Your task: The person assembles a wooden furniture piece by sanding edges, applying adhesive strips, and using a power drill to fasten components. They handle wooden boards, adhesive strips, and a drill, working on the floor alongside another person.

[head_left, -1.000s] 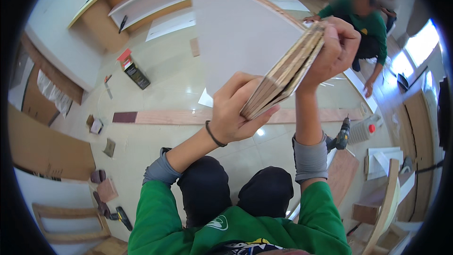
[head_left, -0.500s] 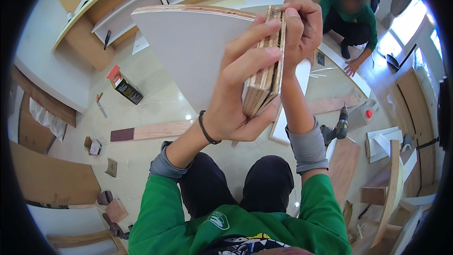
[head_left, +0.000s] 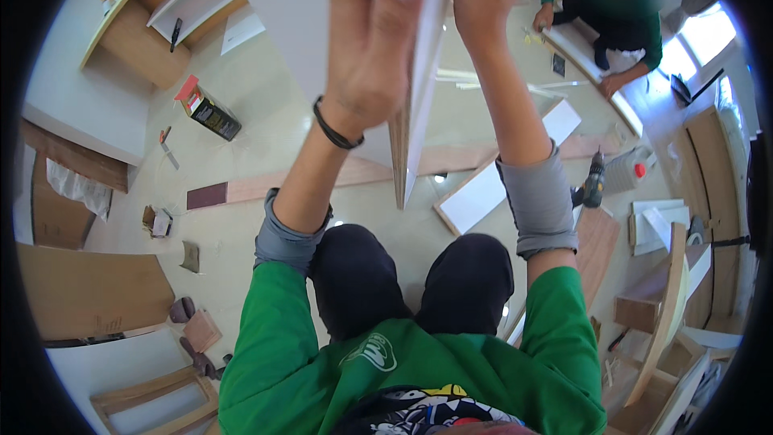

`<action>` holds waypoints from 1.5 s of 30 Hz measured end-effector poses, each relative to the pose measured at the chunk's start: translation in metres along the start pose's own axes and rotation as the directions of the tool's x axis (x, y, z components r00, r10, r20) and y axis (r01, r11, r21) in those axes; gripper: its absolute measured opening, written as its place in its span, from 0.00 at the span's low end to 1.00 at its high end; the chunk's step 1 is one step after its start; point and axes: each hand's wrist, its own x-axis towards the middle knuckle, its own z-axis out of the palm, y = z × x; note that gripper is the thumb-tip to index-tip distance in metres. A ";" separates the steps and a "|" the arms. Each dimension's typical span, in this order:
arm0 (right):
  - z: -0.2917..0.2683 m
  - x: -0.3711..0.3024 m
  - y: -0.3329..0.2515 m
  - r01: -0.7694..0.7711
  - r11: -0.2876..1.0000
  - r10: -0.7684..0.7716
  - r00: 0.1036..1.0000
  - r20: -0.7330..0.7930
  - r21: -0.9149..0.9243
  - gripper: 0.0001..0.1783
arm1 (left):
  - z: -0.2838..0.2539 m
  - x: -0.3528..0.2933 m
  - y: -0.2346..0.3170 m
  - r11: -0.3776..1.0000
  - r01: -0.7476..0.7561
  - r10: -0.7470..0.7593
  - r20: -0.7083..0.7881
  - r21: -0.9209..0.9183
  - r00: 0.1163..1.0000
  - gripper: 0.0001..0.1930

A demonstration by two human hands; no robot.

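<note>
A pale, glossy tiled floor (head_left: 225, 238) spreads through the middle of the room, dotted with small bright reflections. Toward ten o'clock stands a plain white wall (head_left: 101, 89), with brown wood trim (head_left: 101, 172) along its lower edge at nine. Between ten and eleven, a wood-toned counter (head_left: 145, 52) curves in the fisheye view, a white shelf unit (head_left: 193, 8) adjoining it. At two o'clock a window (head_left: 713, 36) glares with daylight, laying a bluish sheen across the nearby floor. Tall brown panels (head_left: 708, 201) stand at three; a curved wooden upright (head_left: 660, 314) of some furniture rises at four.
</note>
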 end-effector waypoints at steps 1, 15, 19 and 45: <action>0.000 -0.001 -0.005 -0.026 0.999 0.027 0.999 0.017 -0.031 0.05 | -0.003 0.000 0.003 1.000 0.023 -0.023 -0.006 -0.004 1.000 0.28; -0.155 -0.308 -0.013 -0.574 0.679 0.716 0.384 0.583 -0.457 0.74 | -0.071 -0.003 0.017 0.952 0.213 -0.205 -0.059 0.221 0.977 0.21; -0.136 -0.313 -0.011 -0.516 0.660 0.745 0.355 0.565 -0.546 0.78 | -0.107 0.005 0.014 0.874 0.268 -0.195 -0.213 0.405 0.957 0.22; 0.053 -0.202 -0.113 0.018 0.925 0.372 -0.244 0.896 -0.379 0.70 | -0.443 -0.391 0.292 0.758 0.650 -0.031 -0.999 -0.049 -0.038 0.22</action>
